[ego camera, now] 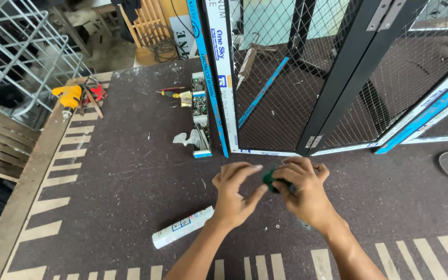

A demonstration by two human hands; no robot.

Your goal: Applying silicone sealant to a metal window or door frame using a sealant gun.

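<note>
Right hand [303, 193] pinching small dark green object [270, 180] between curled fingers, kind unclear. Left hand [234, 194] touching same object, thumb and fingertips closing on its left side. Both hands hovering over dark mat [130, 176]. White tube [182, 227] lying just below-left of left wrist. Black mesh-panelled frame [333, 78] standing directly beyond hands. Open parts box [200, 111] lying beyond, left of frame. Yellow power tool [68, 97] resting far left, at mat edge.
</note>
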